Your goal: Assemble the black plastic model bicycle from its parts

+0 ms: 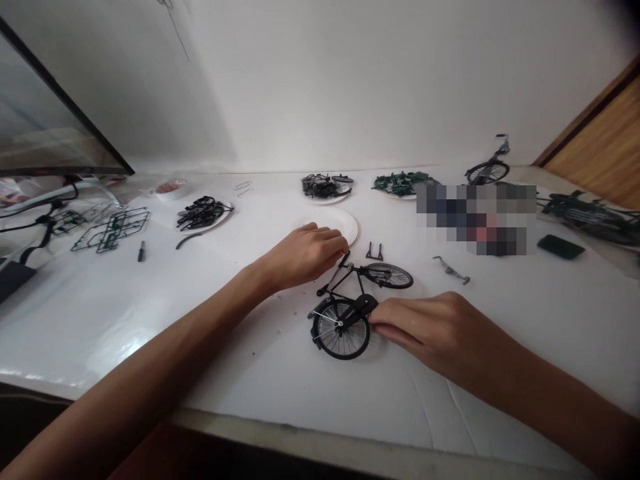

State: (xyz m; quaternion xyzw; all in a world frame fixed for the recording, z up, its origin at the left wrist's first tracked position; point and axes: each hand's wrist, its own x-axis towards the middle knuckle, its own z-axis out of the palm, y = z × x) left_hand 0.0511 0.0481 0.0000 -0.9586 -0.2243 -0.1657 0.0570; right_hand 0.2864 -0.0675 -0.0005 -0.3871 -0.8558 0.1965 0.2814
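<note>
Bicycles: two; your model bicycle (345, 313) lies on its side on the table (210, 320), long axis running near-left to far-right; other bicycle (487, 172) stands far right.
Plates: four, plate (345, 223) nearest.
Left hand (303, 257): grasping the frame's upper end.
Right hand (425, 330): fingertips gripping the black guard (363, 310) beside the near wheel.

A small hobby workspace, likely in a home: a long white desk (260, 373) runs along a plain white wall (320, 87), with a computer monitor (55, 113) and cables (40, 210) at the left end and a wooden panel (600, 140) at the far right. Plates (345, 223) of small model parts (203, 213) and green plastic part frames (110, 230) spread across the desk.
</note>
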